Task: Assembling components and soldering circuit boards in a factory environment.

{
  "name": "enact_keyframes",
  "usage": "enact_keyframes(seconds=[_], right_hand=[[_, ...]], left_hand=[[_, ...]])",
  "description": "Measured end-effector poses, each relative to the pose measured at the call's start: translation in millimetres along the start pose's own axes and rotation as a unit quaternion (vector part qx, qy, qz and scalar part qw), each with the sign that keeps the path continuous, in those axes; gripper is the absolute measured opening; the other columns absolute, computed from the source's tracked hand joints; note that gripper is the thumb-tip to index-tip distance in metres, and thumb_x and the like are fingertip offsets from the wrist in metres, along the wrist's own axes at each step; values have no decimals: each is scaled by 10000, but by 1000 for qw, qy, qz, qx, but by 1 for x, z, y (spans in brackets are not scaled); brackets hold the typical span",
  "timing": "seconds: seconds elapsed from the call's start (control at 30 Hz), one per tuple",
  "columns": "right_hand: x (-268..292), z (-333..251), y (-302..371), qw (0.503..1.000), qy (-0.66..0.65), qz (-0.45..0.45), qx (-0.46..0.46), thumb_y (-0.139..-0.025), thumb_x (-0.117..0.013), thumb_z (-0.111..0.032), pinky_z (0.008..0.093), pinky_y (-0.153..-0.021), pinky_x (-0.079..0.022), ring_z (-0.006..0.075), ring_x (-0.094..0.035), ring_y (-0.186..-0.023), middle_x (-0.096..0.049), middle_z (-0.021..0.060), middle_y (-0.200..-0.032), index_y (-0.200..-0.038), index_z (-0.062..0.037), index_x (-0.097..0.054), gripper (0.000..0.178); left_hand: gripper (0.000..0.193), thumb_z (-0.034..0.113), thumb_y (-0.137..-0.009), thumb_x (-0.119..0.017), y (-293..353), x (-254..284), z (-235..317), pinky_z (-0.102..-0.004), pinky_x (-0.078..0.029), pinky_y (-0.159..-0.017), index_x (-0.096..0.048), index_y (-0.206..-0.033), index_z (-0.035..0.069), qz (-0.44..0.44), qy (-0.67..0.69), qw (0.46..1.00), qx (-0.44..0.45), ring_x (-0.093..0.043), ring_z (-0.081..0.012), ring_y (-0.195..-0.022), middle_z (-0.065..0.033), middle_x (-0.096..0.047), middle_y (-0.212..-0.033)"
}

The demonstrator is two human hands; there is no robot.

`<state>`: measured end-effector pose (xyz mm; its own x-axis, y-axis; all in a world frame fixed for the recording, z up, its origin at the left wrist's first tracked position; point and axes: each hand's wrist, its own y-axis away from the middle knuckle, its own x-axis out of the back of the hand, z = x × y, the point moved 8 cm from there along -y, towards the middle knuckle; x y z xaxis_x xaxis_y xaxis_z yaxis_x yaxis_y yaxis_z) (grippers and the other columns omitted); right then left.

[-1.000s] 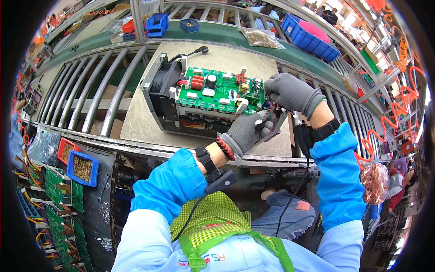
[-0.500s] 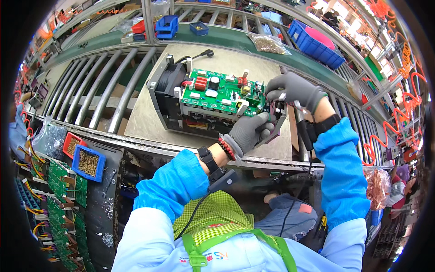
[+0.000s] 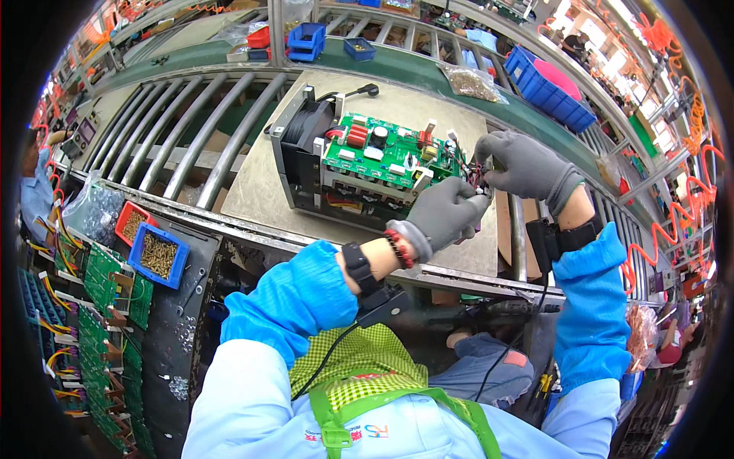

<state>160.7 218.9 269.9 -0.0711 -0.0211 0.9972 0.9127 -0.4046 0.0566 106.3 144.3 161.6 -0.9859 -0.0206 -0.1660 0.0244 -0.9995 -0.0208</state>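
Observation:
An electronic unit with a green circuit board [image 3: 386, 164] on top and a black fan [image 3: 306, 126] at its left end lies on a pale board. Both my hands wear grey gloves at its right end. My right hand [image 3: 531, 168] pinches thin dark and red wires [image 3: 475, 170] beside the board's right edge. My left hand [image 3: 447, 214] is closed, thumb against fingers, close to a small white connector [image 3: 480, 190]. Whatever is between its fingertips is too small to make out. The unit's right end panel is mostly hidden behind my hands.
The pale board [image 3: 256, 183] rests on a roller conveyor [image 3: 180, 141]. A black plug [image 3: 368, 90] lies behind the unit. Screws fill a blue bin [image 3: 158, 256] and a red bin [image 3: 134, 222] at left. Green circuit boards [image 3: 99, 329] stand lower left. A coiled orange hose [image 3: 673, 241] hangs at right.
My left hand has moved right, off the unit's front corner, toward the wires. My right hand has turned and come nearer to it. The whole scene has shifted slightly right in view.

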Motion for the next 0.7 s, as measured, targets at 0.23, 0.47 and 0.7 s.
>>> enact_keyframes(seconds=[0.23,0.47,0.7], right_hand=[[-25,6,0,972,-228,-42,45,-827,-538,-149,351,-825,-508,250,-648,-913,-675,145,-966,-1135,-41,-624,338],[-18,17,13,938,-333,65,64,-884,-584,-180,285,-827,-479,169,-596,-908,-647,97,-986,-993,-33,-637,190],[-14,15,12,959,-237,152,-22,-878,-639,-209,335,-704,-513,221,-644,-743,-686,130,-865,-1070,-36,-617,259]], left_hand=[[289,253,-946,-537,-24,6,17,-293,-520,-535,-621,-915,-22,48,-243,965,-82,-679,-165,-596,-130,-675,-752],[232,134,-980,-439,-29,28,33,-247,-505,-503,-577,-1072,-29,43,-128,991,10,-699,-164,-665,-119,-684,-908],[261,152,-969,-497,-34,24,43,-239,-514,-494,-591,-1135,-26,89,-244,964,-56,-699,-142,-643,-105,-691,-851]])
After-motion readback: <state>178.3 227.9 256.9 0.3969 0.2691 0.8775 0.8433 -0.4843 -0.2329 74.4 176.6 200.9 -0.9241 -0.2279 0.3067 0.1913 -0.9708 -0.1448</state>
